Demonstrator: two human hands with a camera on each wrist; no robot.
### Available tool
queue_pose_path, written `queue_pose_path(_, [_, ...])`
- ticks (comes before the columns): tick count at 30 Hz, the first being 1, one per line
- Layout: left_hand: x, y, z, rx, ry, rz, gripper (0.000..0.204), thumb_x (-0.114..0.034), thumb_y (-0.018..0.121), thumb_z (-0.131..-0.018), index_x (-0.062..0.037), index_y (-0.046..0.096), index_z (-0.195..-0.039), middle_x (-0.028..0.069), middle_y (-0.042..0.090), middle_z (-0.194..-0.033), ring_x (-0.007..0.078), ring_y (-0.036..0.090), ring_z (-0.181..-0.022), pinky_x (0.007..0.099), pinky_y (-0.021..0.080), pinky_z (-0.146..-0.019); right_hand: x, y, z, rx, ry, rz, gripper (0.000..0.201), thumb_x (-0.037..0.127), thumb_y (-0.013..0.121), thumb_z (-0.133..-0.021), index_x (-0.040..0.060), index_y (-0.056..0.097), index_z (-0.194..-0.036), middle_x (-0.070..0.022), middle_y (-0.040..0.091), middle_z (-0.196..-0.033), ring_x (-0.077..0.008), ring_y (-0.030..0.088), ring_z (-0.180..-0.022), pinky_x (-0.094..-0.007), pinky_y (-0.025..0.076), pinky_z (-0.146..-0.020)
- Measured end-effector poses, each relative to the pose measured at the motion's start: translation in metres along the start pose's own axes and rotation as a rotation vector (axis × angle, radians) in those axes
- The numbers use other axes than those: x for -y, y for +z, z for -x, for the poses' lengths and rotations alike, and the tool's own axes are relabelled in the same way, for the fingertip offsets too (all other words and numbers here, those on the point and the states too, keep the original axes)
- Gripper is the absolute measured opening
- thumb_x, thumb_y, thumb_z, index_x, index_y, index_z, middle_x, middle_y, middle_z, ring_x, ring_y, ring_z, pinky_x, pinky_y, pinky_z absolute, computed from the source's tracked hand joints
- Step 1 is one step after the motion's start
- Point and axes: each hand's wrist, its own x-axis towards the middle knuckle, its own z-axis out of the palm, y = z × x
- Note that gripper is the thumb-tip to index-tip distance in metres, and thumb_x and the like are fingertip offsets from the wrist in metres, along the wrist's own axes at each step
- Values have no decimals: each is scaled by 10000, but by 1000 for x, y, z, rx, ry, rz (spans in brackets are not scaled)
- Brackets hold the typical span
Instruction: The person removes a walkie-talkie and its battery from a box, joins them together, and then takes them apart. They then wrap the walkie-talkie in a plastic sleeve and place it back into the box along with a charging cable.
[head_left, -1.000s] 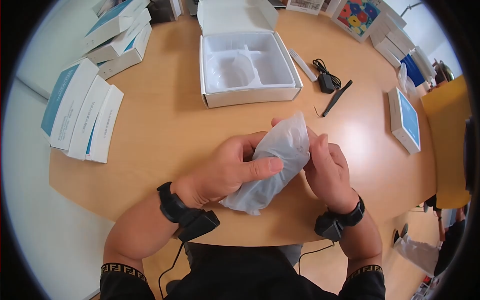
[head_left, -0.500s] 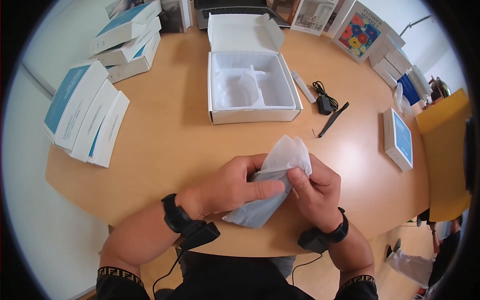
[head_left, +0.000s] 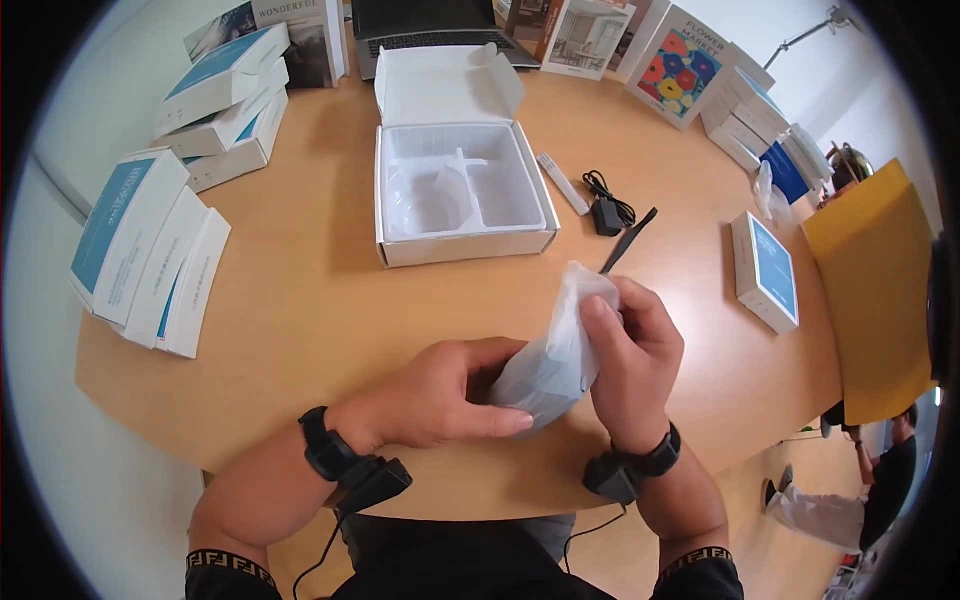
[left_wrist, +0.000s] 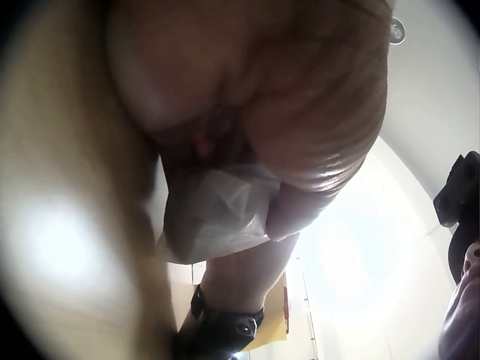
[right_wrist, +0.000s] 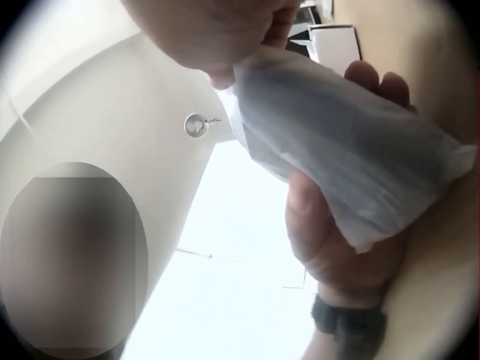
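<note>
A translucent white plastic bag (head_left: 548,375) with something grey-dark inside is held between both hands over the front of the table. My left hand (head_left: 430,395) grips its lower part, thumb on the near side and fingers behind. Up at the bag's top end, my right hand (head_left: 635,365) pinches the loose plastic between thumb and curled fingers. The right wrist view shows the bag (right_wrist: 352,142) stretched slantwise between the two hands, its contents blurred by the plastic. In the left wrist view, the crumpled bag (left_wrist: 217,217) sticks out past the palm.
Beyond the hands stands an open white box (head_left: 470,250) with a moulded tray inside. Right of it lie a slim white stick (head_left: 563,184), a black power adapter (head_left: 608,217) and a black strap (head_left: 630,240). Blue-and-white boxes (head_left: 150,250) are stacked at left; another box (head_left: 770,270) lies at right.
My left hand has shifted down to the bag's lower part. The right hand, first beside the bag, now pinches its top end and has drawn it up. The head view has also shifted.
</note>
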Motion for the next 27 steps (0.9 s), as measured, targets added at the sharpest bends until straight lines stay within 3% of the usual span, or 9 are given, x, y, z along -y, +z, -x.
queue_pose_path(3, [-2,-2,0,4,31,21,628,-141,758,-887,10,471,-1424,88,602,-1278,159,569,-1163,330,453,-1018,-1,2,-8,11,154,-109,216,14,709,-914,3,669,-1126,-16,660,-902,-70,616,-772,-217,502,-682])
queue_pose_path(5, [-1,-3,0,14,37,4,627,-135,749,-893,8,460,-1431,94,603,-1280,158,570,-1163,330,455,-1018,-2,0,-8,159,268,-244,193,4,683,-928,6,672,-1120,-25,672,-934,-76,627,-792,-225,511,-683])
queue_pose_path(10, [-5,-2,1,-71,38,136,840,-128,736,-911,-42,204,-1555,126,608,-1261,173,575,-1163,341,460,-1006,-11,-7,-8,315,381,-200,184,-8,626,-954,-8,671,-1132,-58,688,-1051,-95,649,-860,-228,519,-741])
queue_pose_path(13, [-6,0,4,-154,73,140,884,-118,731,-915,-70,139,-1570,132,605,-1258,181,576,-1165,352,467,-999,-10,-7,-8,359,444,-208,216,8,584,-972,-31,663,-1169,-82,691,-1112,-127,656,-949,-251,518,-825])
queue_pose_path(18, [6,-3,-1,-140,143,130,775,-145,714,-935,-59,245,-1545,148,601,-1263,193,586,-1159,357,479,-995,-6,-17,-15,504,496,-302,347,129,571,-982,-53,616,-1274,-117,673,-1188,-185,617,-1120,-326,481,-981])
queue_pose_path(20, [9,-4,-5,-143,183,97,738,-167,713,-940,-40,286,-1529,153,600,-1268,201,588,-1164,357,481,-997,-5,-16,-16,574,442,-406,491,245,601,-978,-47,538,-1367,-126,631,-1266,-204,577,-1187,-353,444,-1034])
queue_pose_path(21, [10,-4,-5,-166,177,90,706,-197,710,-945,-14,321,-1505,160,597,-1281,212,590,-1175,356,481,-1004,-7,-15,-15,595,442,-388,491,245,601,-978,-47,538,-1367,-126,631,-1266,-204,577,-1187,-353,444,-1034])
queue_pose_path(23, [11,-5,-5,-202,194,94,680,-228,707,-951,12,356,-1482,168,595,-1294,224,591,-1185,356,480,-1011,-11,-9,-11,632,168,-193,583,245,647,-965,-29,455,-1441,-121,582,-1328,-204,553,-1215,-355,431,-1045])
queue_pose_path(27, [12,-6,-4,-206,195,45,693,-283,712,-947,47,376,-1455,185,598,-1303,243,591,-1203,357,478,-1019,-3,-1,-7,549,276,-68,554,93,703,-929,-18,467,-1418,-94,576,-1313,-176,563,-1176,-338,447,-1018])
